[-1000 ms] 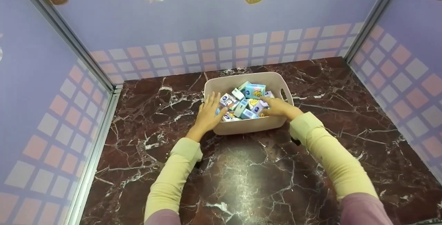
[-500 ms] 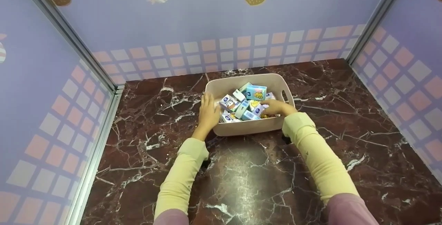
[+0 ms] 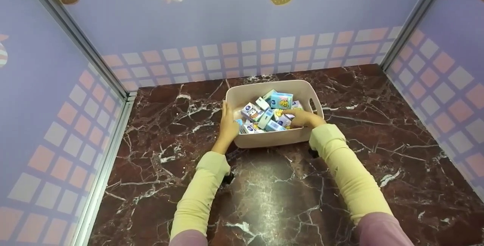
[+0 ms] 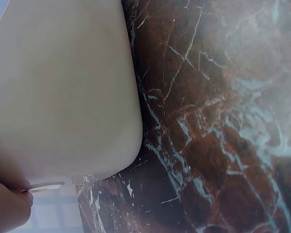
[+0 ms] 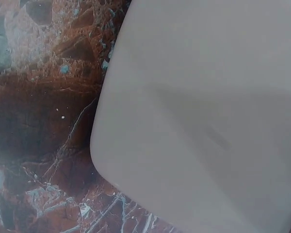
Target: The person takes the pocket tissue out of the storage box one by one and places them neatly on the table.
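The left hand [image 3: 228,126], spread partly over the small packs [image 3: 281,101] a second ago, now grips the basket [image 3: 272,140] by its left edge, likely steadying it near the far edge of the marble surface [image 3: 264,193]. Apart from it, the right hand [image 3: 302,118] dips lower by the basket's near right corner; whether it pinches a pack is hidden.

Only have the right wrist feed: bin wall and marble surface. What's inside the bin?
Observer: A heap of small printed boxes sits in the bin.
Operator: Where's the right hand?
Observer: The right hand reaches in over the bin's near right corner, onto the heap; I can't tell whether it grips a box.
Operator: And the left?
Observer: The left hand is at the bin's left end, touching it.
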